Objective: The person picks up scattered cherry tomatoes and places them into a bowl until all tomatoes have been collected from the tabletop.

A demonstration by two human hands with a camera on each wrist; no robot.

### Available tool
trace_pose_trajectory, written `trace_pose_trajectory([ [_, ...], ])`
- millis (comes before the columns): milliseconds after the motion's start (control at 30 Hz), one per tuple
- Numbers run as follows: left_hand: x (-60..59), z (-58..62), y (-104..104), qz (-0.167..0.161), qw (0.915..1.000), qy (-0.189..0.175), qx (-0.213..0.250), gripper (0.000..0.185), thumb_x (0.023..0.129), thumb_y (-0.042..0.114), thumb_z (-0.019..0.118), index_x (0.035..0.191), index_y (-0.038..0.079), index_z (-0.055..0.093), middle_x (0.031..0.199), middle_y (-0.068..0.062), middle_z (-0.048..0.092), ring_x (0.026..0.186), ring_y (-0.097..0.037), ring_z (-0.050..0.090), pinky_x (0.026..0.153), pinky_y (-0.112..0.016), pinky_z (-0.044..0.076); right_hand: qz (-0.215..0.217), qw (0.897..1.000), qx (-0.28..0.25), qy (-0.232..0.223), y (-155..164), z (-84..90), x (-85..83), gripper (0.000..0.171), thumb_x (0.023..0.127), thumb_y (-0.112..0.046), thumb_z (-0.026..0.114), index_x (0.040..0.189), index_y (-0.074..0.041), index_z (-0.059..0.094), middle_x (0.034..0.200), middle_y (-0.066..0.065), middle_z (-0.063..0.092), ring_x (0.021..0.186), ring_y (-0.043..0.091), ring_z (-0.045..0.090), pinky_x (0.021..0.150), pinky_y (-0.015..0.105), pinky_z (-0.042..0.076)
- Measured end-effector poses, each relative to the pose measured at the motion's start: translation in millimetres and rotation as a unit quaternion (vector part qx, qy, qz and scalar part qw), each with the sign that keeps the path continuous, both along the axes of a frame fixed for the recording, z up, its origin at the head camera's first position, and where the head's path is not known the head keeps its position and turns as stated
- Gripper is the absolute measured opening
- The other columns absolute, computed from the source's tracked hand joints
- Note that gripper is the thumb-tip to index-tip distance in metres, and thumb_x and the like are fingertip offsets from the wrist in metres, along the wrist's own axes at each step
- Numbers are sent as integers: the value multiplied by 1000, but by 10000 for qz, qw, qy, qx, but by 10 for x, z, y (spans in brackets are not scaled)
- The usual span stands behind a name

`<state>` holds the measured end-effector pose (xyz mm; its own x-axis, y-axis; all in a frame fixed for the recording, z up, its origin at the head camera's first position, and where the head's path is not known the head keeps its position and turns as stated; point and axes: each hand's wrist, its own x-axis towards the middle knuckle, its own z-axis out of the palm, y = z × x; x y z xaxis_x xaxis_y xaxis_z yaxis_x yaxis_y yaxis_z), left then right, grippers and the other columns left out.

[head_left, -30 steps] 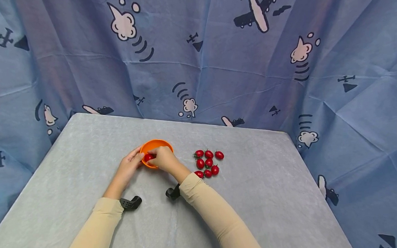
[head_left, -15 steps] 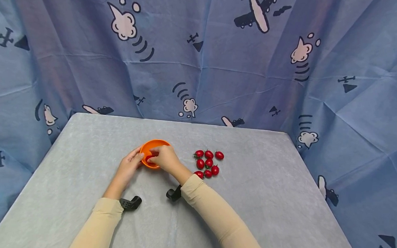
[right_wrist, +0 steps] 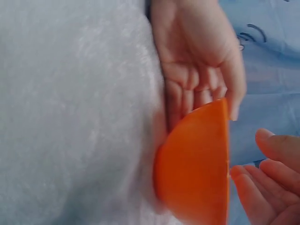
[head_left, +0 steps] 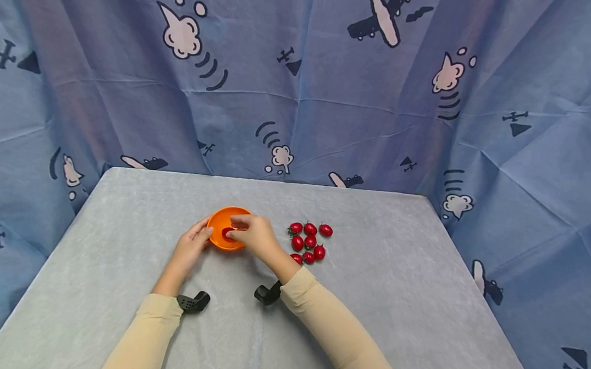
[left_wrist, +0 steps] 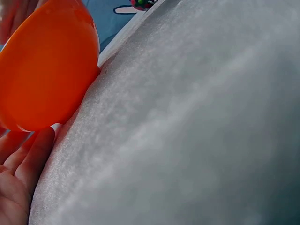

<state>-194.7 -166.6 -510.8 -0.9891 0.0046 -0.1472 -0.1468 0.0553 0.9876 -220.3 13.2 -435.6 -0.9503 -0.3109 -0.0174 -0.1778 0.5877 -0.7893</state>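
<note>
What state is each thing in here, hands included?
Orange bowl: upright on the table
Red tomato: inside the bowl, partly hidden
Loose tomatoes: eight visible, grouped on the table
Left hand: holding the bowl's side, thumb at rim
Right hand: over the bowl, thumb and fingers apart
Curtain: hanging, creased
Wrist cameras: worn, one per wrist

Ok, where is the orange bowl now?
In the head view, the orange bowl sits on the table left of the clustered tomatoes, the left hand holding its left side, the right hand over it.
</note>
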Motion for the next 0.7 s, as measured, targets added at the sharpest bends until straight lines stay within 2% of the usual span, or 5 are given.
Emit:
trace_pose_trajectory([
  [200,2,7,-3,42,10000,-29,-65,57,105,36,47,155,13,35,158,-12,40,134,-19,48,89,-7,46,-1,9975,-695,-84,106,46,92,38,85,-11,78,121,-2,71,117,11,74,110,25,70,91,29,58],
  [467,2,17,-12,50,10000,-38,-56,56,105,35,46,156,14,34,160,-11,36,133,-21,49,90,-9,46,82,9947,-1004,-204,279,86,190,40,86,-12,78,124,-2,69,118,12,73,112,29,69,90,31,58],
  [700,-15,-20,8,45,10000,-8,26,56,105,34,48,156,12,34,160,-12,37,136,-23,47,88,-7,47,-82,9919,-1214,-363,527,125,278,40,85,-13,79,122,-2,70,117,13,74,110,28,70,89,32,59],
])
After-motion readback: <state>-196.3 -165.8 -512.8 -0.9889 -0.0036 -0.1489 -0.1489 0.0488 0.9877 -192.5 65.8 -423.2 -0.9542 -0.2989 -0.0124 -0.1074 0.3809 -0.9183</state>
